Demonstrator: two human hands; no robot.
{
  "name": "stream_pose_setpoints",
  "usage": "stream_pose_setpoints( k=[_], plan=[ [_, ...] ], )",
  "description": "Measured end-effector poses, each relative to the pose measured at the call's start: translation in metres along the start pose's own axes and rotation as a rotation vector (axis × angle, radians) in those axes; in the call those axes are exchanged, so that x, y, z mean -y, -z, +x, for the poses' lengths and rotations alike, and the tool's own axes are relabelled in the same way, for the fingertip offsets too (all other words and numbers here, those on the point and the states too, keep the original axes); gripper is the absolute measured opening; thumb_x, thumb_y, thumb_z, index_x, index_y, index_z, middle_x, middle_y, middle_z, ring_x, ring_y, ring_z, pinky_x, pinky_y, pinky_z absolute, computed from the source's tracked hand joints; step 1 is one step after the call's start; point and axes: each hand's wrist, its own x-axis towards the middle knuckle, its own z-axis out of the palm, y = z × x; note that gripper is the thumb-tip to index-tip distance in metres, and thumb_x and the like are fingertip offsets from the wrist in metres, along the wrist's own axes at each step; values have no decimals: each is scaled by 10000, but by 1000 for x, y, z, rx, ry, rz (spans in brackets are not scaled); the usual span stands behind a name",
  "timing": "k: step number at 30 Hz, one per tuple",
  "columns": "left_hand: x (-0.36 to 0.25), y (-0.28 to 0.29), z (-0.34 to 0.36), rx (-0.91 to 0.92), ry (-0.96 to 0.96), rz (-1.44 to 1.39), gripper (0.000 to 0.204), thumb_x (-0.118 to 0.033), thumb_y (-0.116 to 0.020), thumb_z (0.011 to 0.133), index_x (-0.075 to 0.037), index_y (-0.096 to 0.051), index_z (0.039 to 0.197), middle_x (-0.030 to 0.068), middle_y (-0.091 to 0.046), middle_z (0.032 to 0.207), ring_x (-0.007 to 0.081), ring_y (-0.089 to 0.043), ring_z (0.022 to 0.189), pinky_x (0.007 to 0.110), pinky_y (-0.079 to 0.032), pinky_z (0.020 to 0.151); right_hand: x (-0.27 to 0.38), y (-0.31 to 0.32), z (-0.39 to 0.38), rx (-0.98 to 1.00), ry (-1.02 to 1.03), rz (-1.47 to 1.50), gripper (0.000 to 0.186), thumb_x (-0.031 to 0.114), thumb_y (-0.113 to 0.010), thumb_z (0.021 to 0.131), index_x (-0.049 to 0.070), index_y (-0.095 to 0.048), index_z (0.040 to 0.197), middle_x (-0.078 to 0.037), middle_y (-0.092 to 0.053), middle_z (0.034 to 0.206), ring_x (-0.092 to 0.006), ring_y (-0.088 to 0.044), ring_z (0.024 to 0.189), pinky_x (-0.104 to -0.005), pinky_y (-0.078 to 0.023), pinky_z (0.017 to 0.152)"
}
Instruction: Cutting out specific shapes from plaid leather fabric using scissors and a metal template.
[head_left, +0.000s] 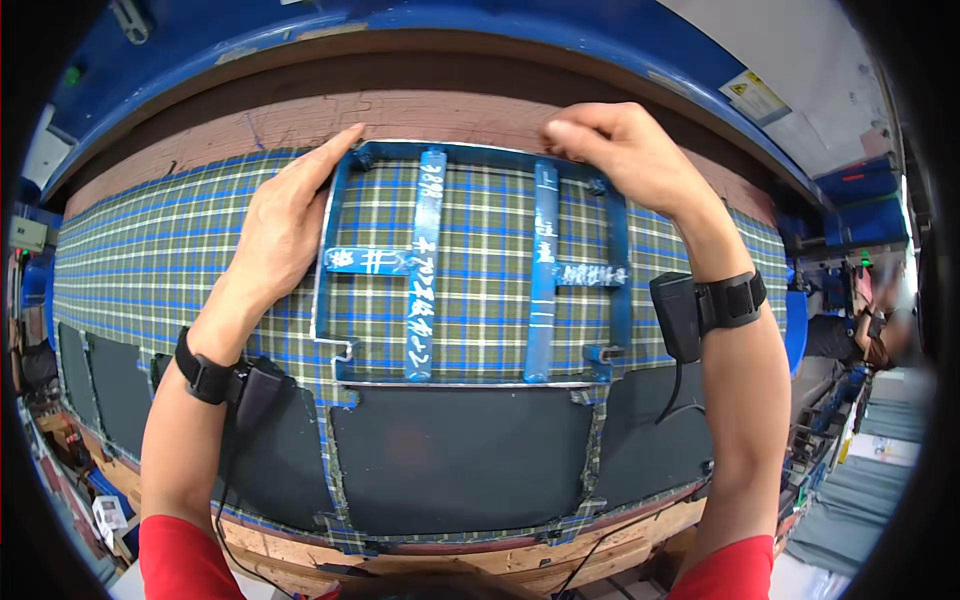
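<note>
A blue metal cutting die [427, 270], an open frame with crossbars and white handwritten marks, lies flat on green, blue and white plaid fabric [180, 230]. My left hand [280, 220] rests along the die's left wall, its fingers stretched out together toward the far left corner. At the far right corner, my right hand [630, 155] is closed, its fingers curled over the far edge of the die; the inner side of its grip is hidden. Just nearer than the die, a cut-out opening in the fabric shows the dark surface [455, 450] below.
More cut-out openings [265, 440] line the near side of the fabric. Beyond it runs a worn reddish-brown board [450, 110] below a blue machine body [300, 25]. Black devices with cables are strapped to both wrists. At the right, another person [870, 335] and stacked grey sheets [870, 500] appear.
</note>
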Motion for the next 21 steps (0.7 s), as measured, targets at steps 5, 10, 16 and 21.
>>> stream_pose_setpoints(
  k=[5,10,16,21],
  plan=[
    [-8,0,0,-12,-11,-4,513,67,-527,961,-126,-583,1433,166,-675,1303,339,-660,1184,405,-527,1001,-47,9,-41,-185,-30,104,239,129,-611,1006,-25,-738,1138,-133,-766,1038,-199,-708,997,-327,-545,918],
    [-12,-6,2,-17,-7,-12,501,49,-538,967,-138,-595,1428,134,-674,1329,314,-656,1210,392,-532,1033,-75,-10,-61,-219,91,-41,236,2,-652,905,53,-743,1117,-102,-725,1128,-298,-672,1085,-369,-533,957],
    [-15,-6,-1,-15,41,7,492,14,-572,966,-135,-593,1435,136,-676,1328,312,-655,1216,399,-534,1026,-83,-17,-70,-312,300,-354,223,0,-614,898,25,-709,1099,-102,-655,1196,-308,-602,1157,-399,-490,1009],
    [-10,-8,-4,-21,26,3,489,28,-551,969,-128,-597,1430,136,-668,1349,318,-644,1238,385,-513,1045,-87,-21,-69,-286,311,-385,229,3,-606,886,31,-700,1093,-110,-637,1200,-333,-582,1141,-425,-481,1011]
  ],
)
